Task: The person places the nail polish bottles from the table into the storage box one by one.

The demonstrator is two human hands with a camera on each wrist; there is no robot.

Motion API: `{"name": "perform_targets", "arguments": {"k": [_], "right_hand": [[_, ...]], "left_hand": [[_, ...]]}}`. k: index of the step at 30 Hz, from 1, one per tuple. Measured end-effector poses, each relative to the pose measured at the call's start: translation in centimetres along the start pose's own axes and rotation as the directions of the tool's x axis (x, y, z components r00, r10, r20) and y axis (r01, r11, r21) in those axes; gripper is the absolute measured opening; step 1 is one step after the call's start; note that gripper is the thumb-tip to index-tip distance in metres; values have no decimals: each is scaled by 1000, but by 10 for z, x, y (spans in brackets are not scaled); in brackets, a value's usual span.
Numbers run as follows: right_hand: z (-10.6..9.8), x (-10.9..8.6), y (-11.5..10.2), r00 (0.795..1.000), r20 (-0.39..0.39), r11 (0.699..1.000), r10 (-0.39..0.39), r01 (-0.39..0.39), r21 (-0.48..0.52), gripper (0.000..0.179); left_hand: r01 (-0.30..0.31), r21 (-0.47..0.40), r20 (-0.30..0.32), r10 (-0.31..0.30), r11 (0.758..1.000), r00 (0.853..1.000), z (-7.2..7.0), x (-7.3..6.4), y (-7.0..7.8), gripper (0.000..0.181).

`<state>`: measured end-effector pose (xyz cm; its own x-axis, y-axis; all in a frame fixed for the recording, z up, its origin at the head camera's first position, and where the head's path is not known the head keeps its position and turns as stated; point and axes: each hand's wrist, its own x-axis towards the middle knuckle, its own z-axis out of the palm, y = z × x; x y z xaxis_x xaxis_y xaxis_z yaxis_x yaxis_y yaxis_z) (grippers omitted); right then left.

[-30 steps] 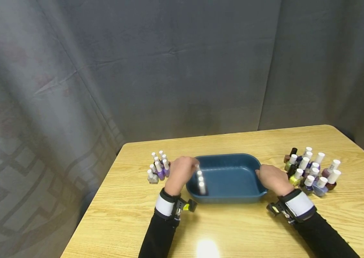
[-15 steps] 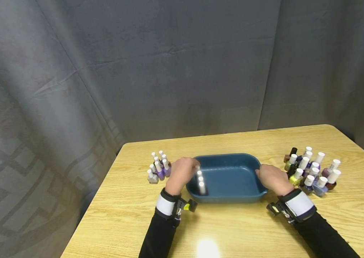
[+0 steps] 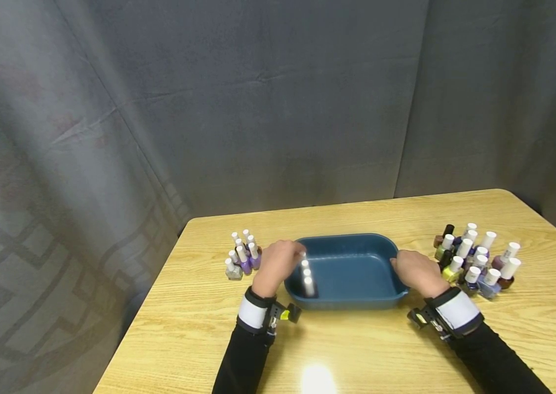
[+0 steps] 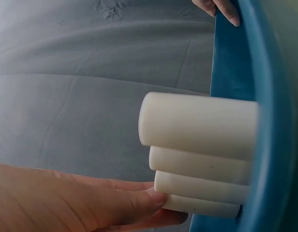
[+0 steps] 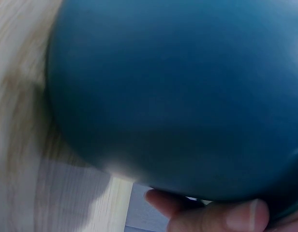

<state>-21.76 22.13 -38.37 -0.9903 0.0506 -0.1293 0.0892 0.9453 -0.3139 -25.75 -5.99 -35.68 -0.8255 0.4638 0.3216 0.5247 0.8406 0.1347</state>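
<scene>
A dark blue oblong tray (image 3: pixel 357 273) lies on the wooden table between my hands. Along its left end stands a row of several nail polish bottles (image 3: pixel 308 280) with white caps; their glass is mostly hidden by the tray wall. My left hand (image 3: pixel 278 264) reaches over the tray's left rim and pinches the cap (image 4: pixel 207 207) of the farthest bottle in the row between thumb and fingers. My right hand (image 3: pixel 417 271) grips the tray's right end, its thumb and fingers at the rim in the right wrist view.
Left of the tray stands a small cluster of nail polish bottles (image 3: pixel 243 260), purple and silvery, with white caps. Close by my right hand is a larger group of bottles (image 3: pixel 475 262) in mixed colours. A grey curtain (image 3: pixel 278 109) hangs behind the table (image 3: pixel 189 334).
</scene>
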Motion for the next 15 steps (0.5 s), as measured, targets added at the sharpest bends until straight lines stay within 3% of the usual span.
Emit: {"name": "perform_targets", "arguments": {"k": [15], "right_hand": [[-2,-1,-1,1000,16,1000,13,-13,4,35]], "left_hand": [[-24,-24,14,24,999,1000,0,-1,0,12]]}}
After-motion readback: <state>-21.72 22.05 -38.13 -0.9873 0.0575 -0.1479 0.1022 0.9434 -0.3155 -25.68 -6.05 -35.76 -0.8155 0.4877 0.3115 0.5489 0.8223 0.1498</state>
